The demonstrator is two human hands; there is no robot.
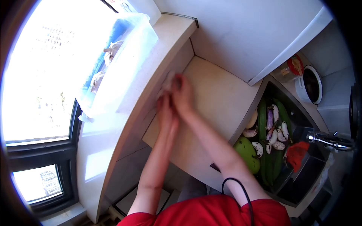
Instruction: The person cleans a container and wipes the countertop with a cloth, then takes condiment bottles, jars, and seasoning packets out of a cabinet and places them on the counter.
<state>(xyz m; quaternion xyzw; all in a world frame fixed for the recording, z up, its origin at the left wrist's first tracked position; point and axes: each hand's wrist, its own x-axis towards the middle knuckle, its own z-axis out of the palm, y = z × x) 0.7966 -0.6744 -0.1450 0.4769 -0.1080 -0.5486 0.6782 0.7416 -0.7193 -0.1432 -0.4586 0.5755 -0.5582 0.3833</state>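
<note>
My left hand [164,107] and my right hand [181,95] are close together above the beige countertop [217,88], beside the wall below the window ledge. The fingers of both are curled around something pale and whitish [167,81], too blurred to make out. It shows just past my fingertips, against the wall side. My right hand is a little farther forward than my left, and the two touch or nearly touch near the wrists.
Right of the counter, a dark sink [298,184] holds long green vegetables, mottled pods, a green round vegetable [247,154] and a red cloth-like item [296,155] near the faucet [328,140]. A translucent bin [132,56] with garlic stands on the ledge; a white pot [310,84] sits at right.
</note>
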